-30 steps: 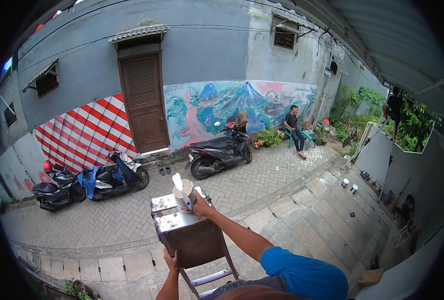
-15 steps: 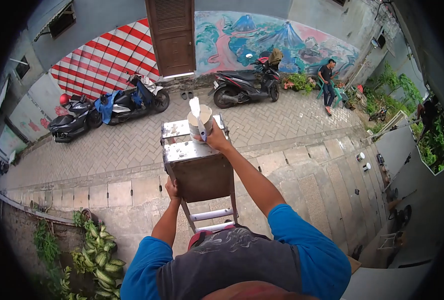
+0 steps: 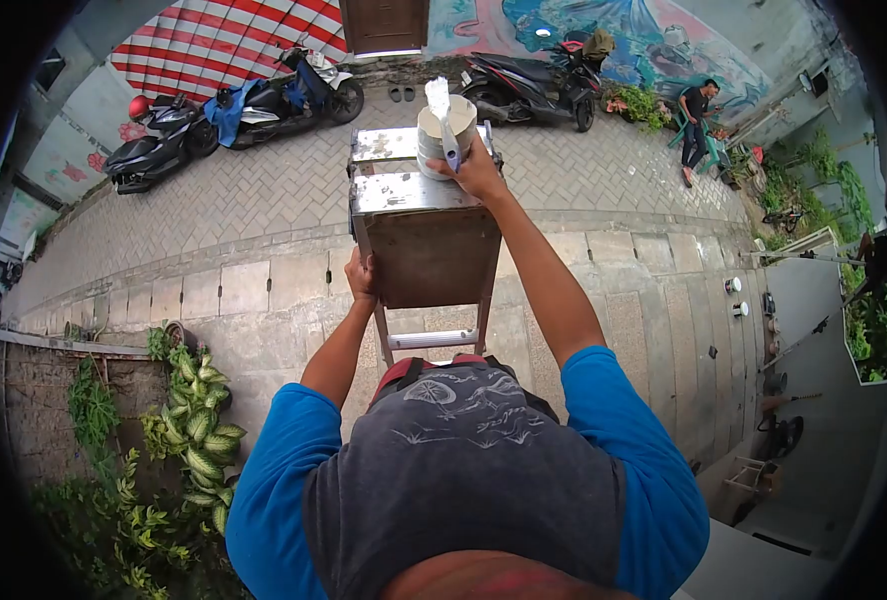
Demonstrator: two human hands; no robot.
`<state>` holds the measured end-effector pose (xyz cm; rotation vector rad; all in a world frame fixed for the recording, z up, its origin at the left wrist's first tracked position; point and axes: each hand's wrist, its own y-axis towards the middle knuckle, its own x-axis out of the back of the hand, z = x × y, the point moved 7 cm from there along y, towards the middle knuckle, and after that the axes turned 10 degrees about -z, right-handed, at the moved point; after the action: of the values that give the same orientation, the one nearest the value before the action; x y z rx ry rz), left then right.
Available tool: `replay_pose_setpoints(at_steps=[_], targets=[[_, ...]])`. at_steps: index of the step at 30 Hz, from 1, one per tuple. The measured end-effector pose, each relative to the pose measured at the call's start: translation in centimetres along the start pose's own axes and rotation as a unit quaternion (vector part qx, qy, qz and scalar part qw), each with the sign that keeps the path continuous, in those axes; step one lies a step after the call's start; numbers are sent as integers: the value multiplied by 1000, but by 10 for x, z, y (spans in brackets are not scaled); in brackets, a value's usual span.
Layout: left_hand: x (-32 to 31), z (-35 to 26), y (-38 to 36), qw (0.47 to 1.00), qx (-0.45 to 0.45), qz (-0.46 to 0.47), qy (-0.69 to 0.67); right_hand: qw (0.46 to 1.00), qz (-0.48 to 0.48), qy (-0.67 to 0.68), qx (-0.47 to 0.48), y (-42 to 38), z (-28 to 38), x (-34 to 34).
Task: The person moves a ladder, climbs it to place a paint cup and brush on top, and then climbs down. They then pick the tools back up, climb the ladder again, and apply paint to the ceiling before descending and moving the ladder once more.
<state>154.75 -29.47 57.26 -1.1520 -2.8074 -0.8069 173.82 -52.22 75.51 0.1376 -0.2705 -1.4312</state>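
Note:
A metal stepladder (image 3: 404, 192) stands upright in front of me, its flat top marked with pale paint spots. Closed around the ladder's left side, just below the top, is my left hand (image 3: 361, 276). My right hand (image 3: 478, 172) grips a paint can (image 3: 431, 138) and a paintbrush (image 3: 450, 135) together at the ladder's top. White paint coats the brush's bristles, which point up; its bluish handle lies against the outside of the can. Some of the right-hand fingers are hidden behind the can.
Motorbikes, one of them a black scooter (image 3: 534, 85), are parked along the painted wall. A person (image 3: 699, 125) sits on a green chair at the right. Leafy plants (image 3: 199, 425) grow at lower left. Two small white pots (image 3: 734, 285) are on the paving.
My view has tilted down, so the ladder, can and hands appear higher and slightly further right. More of my shirt shows. Both hands keep their holds.

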Motion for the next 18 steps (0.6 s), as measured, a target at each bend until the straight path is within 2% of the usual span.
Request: replay_pose_setpoints(at_steps=[3,12,18], targets=[[-1,7,-1,1000,4,2,-3,999,10,37,-4,-3,6,-3],[-2,10,-1,1000,-10,2,-1,1000,13,6,-14,-5,13,-1],[-3,9,0,1000,-3,12,-17,998,28,62,-13,-7,18,-4]])
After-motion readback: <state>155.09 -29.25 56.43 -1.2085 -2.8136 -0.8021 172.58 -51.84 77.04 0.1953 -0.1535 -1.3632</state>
